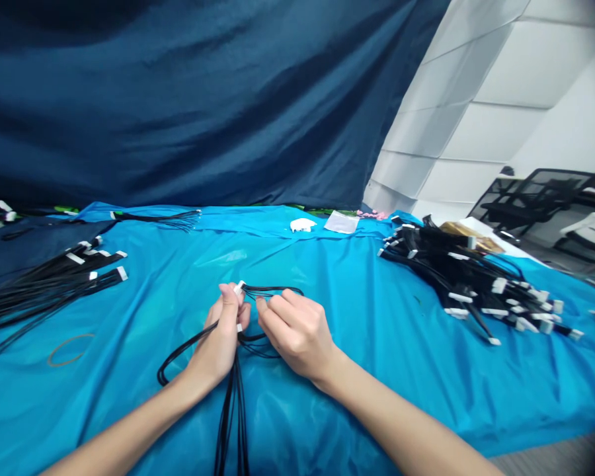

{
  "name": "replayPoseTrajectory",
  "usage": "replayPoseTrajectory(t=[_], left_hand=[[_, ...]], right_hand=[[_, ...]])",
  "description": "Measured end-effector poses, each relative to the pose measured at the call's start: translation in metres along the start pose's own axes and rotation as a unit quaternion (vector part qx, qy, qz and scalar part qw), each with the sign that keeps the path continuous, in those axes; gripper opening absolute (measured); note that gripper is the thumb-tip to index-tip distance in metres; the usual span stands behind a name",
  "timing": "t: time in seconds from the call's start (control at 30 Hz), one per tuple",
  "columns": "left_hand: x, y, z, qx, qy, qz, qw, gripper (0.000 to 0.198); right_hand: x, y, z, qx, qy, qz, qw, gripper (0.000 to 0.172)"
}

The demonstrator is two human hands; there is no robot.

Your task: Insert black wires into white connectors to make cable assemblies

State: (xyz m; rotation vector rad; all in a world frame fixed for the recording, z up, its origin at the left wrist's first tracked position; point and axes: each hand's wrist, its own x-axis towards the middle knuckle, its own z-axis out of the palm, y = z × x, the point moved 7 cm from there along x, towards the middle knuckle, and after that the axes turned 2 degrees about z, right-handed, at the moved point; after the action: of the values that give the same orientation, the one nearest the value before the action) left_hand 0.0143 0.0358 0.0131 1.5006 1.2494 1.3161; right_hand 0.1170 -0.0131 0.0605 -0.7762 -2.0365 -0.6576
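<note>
Black cables (235,377) are clamped by fingers of the left hand (221,336) and pinched beside them by the right hand (298,329); gathering seems underway, steady tension needed

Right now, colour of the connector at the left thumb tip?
The connector is white; head view shows it.

Your blue-covered desk (367,383) holds white-tipped black cables (44,283) at left, a thin brown loop (74,337) nearer you, a cable pile (441,264) at right, and a white scrap (302,225) beside a pale packet (342,223) far off.
</note>
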Motion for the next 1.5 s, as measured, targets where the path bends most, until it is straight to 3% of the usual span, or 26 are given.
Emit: replayPoseTrajectory(t=[0.63, 1.17, 1.5], left_hand=[[0.001, -0.006, 0.001, 0.001, -0.002, -0.009, 1.000, 0.050], [0.000, 0.004, -0.005, 0.119, 0.021, -0.004, 0.993, 0.050], [0.002, -0.001, 0.002, 0.145, -0.035, 0.011, 0.989, 0.049]], right_hand=[[0.002, -0.004, -0.002, -0.009, 0.001, -0.009, 1.000, 0.027], [0.004, -0.008, -0.001, -0.013, -0.012, -0.022, 1.000, 0.026], [0.001, -0.002, 0.000, -0.014, -0.002, 0.002, 1.000, 0.023]])
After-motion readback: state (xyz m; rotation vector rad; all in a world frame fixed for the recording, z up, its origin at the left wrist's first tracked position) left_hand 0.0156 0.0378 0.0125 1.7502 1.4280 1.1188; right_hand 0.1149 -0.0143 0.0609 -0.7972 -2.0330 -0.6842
